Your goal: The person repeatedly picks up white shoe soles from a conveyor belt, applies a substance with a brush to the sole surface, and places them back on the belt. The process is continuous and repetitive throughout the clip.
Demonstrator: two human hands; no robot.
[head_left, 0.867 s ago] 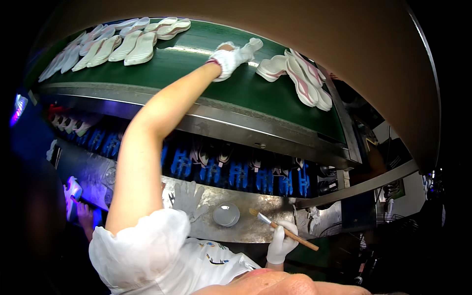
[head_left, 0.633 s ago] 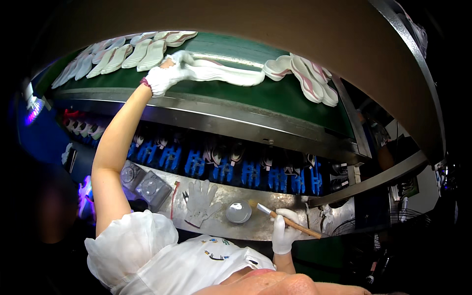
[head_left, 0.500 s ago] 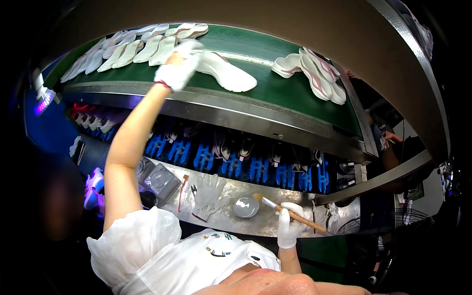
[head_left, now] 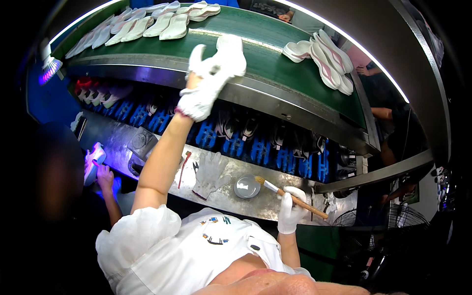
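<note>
My left hand point(head_left: 199, 96), in a white glove, grips a white shoe sole point(head_left: 222, 58) and holds it over the near steel edge of the green conveyor belt point(head_left: 265, 56). My right hand point(head_left: 291, 209), also gloved, holds a wooden-handled brush point(head_left: 290, 195) low over the steel bench point(head_left: 231, 196); its bristles point at a small round metal dish point(head_left: 247, 187). A spare pair of grey gloves point(head_left: 210, 172) lies on the bench between my two arms.
More white soles lie in a row at the belt's far left point(head_left: 142, 24) and in a stack at the right point(head_left: 324, 54). Blue racks point(head_left: 255, 147) run under the belt. Another person's hand point(head_left: 104, 177) holds a sole under violet light at the left.
My left hand has drawn the white sole from the far left of the belt toward me, down to the belt's near edge. The right hand with the brush has stayed by the dish.
</note>
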